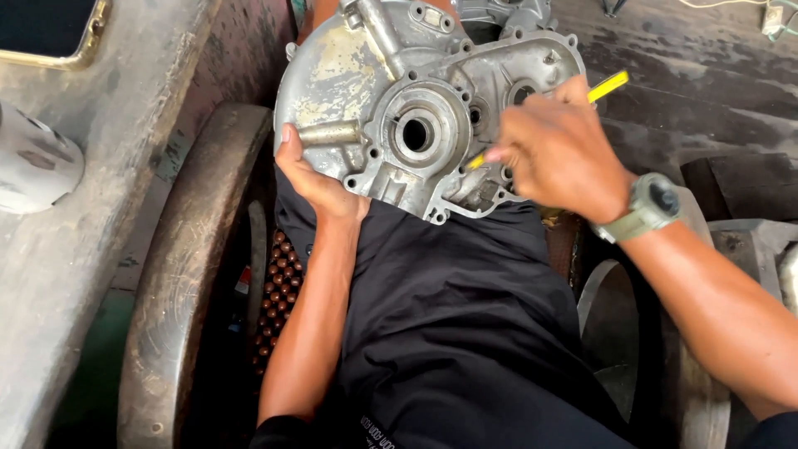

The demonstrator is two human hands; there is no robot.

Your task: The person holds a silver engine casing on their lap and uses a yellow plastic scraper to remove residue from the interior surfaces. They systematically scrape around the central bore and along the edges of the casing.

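**Hands Work on Engine Casing**

A grey metal engine casing (416, 108) rests on the person's lap. The left hand (314, 179) grips its lower-left edge, fingers curled behind, while the right hand (553, 150), fingers closed, holds a yellow-handled tool (609, 85) against the casing face.

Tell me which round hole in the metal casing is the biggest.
The central hole in the metal casing, ringed by a raised collar; the hole beside the right hand is smaller.
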